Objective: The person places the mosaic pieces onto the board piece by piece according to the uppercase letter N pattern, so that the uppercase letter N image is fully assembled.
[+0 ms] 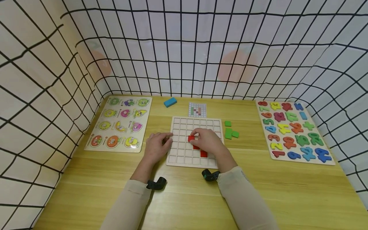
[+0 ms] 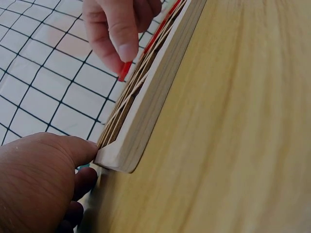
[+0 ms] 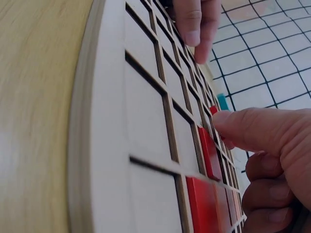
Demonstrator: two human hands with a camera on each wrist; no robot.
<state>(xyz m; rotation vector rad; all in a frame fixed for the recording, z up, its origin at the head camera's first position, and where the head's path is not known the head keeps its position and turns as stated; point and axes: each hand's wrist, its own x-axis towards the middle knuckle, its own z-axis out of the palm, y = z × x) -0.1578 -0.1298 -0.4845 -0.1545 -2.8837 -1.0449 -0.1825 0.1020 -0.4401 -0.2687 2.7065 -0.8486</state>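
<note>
A wooden grid board (image 1: 180,155) lies in front of me, its cells marked by raised lines. My right hand (image 1: 209,140) pinches a small red square tile (image 1: 190,138) between thumb and fingers, over the middle of the board. Two more red tiles (image 1: 203,154) sit in cells under and beside that hand, partly covered by it in the head view. At the board's left edge rests my left hand (image 1: 156,146); its thumb and forefinger touch the rim, and in the left wrist view the other fingers (image 2: 85,182) bend loosely below.
Behind the board lies a printed pattern card (image 1: 197,110), with a blue block (image 1: 170,102) to its left. Several green tiles (image 1: 228,133) lie right of the board. A fruit puzzle (image 1: 118,124) is at left, a number puzzle (image 1: 296,134) at right. Black wire mesh (image 1: 181,41) encloses the table.
</note>
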